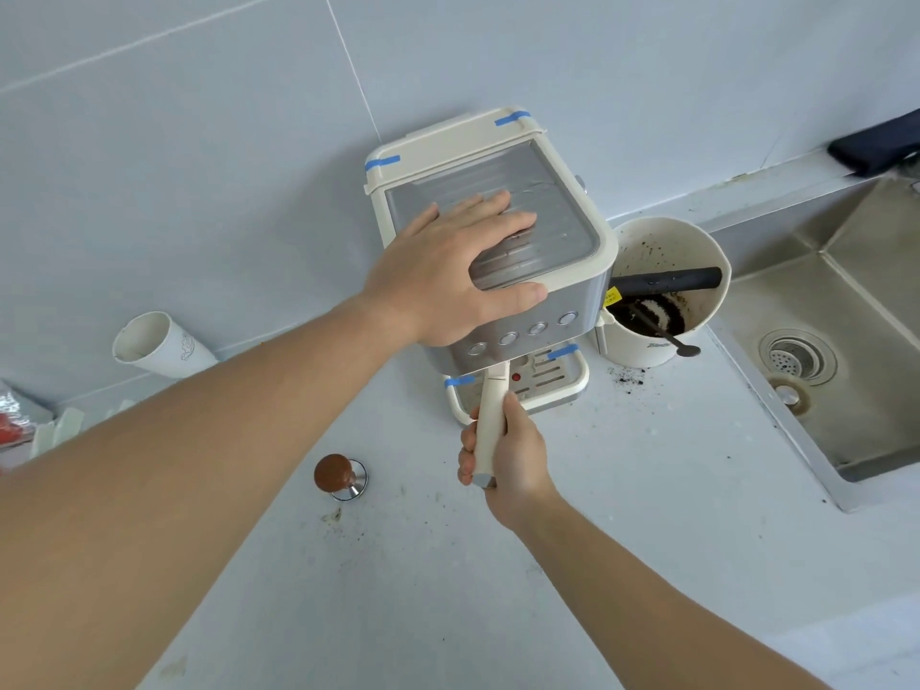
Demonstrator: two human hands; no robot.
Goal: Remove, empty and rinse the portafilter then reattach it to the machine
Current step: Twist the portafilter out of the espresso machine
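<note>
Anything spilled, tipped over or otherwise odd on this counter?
Yes. Coffee grounds are scattered on the counter beside the knock box, and a paper cup lies tipped against the wall.

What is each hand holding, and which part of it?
The right hand holds the portafilter by its cream handle, fingers wrapped around it. The left hand lies flat on top of the coffee machine, steadying it, not gripping.

Small kitchen coffee corner
A white counter (622,490) against a tiled wall (199,117), steel sink (846,341) at the right, coffee machine (498,231) far centre, grounds-stained bin (662,291) beside it, paper cup (159,346) lying left
</note>
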